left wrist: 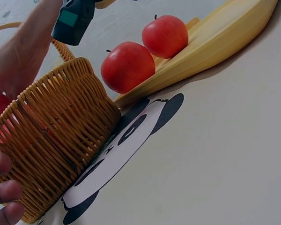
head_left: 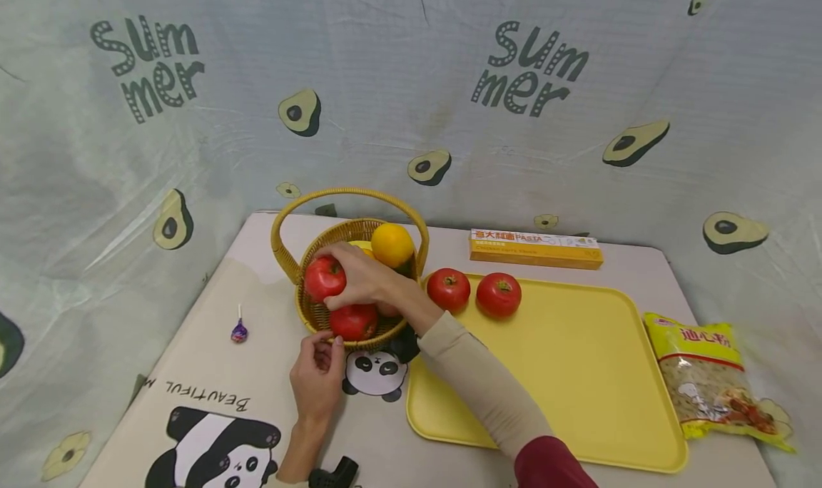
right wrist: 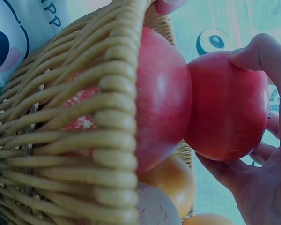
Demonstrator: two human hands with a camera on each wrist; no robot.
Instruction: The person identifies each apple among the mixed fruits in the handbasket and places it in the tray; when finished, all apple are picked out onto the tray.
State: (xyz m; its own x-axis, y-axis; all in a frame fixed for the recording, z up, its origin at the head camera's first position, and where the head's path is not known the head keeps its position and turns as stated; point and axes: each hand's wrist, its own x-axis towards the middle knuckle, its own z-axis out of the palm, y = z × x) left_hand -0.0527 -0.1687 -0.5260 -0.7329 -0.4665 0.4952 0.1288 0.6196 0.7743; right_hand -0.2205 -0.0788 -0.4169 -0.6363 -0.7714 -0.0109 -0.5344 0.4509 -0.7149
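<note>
A wicker basket point(head_left: 307, 325) with a tall handle holds fruit, among it a red apple point(head_left: 354, 322) at its front and an orange point(head_left: 393, 245) at its back right. Over the basket's left side my right hand point(head_left: 359, 270) grips another red apple point(head_left: 325, 278); in the right wrist view thumb and fingers span this apple point(right wrist: 227, 105), which touches the one below. My left hand point(head_left: 319, 377) is at the basket's front rim, fingertips against the wicker. The left wrist view shows some of its fingers point(left wrist: 9, 191) beside the basket wall point(left wrist: 61, 126).
A yellow tray point(head_left: 565, 359) lies right of the basket, with two red apples point(head_left: 498, 295) at its back left corner. Behind it is a pasta box point(head_left: 536, 249); to its right, a bag of pasta point(head_left: 716, 377). A wrapped lollipop point(head_left: 240, 331) lies on the left.
</note>
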